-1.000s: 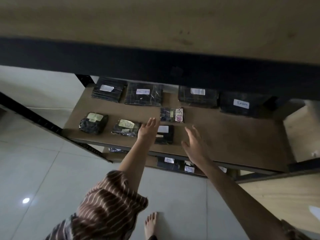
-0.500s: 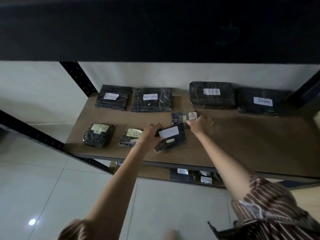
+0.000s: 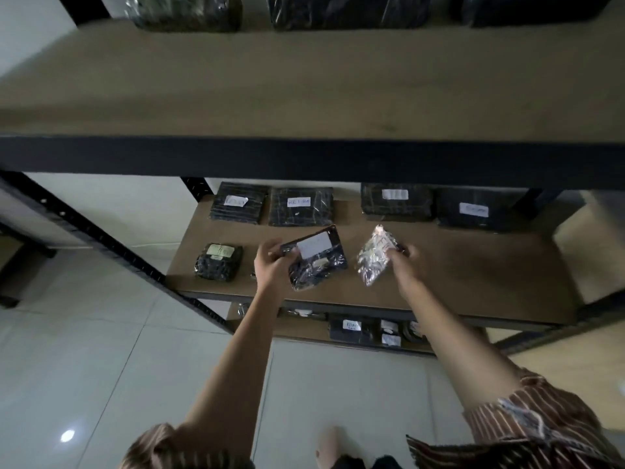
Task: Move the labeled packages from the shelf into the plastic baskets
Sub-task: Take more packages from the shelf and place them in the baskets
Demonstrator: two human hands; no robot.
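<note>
Over the middle shelf (image 3: 473, 279): left hand (image 3: 270, 265) gripping a dark package (image 3: 318, 262) with a white label, right hand (image 3: 399, 262) at 3 o'clock of it pinching a shiny crinkled packet (image 3: 373, 257). Both lifted off the board; more packages at 12 o'clock.

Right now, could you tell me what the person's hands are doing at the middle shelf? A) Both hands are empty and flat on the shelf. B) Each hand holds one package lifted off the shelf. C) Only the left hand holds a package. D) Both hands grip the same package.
B: the left hand grips a dark package with a white label, while the right hand holds a shiny wrapped package, both tilted above the middle shelf.
</note>
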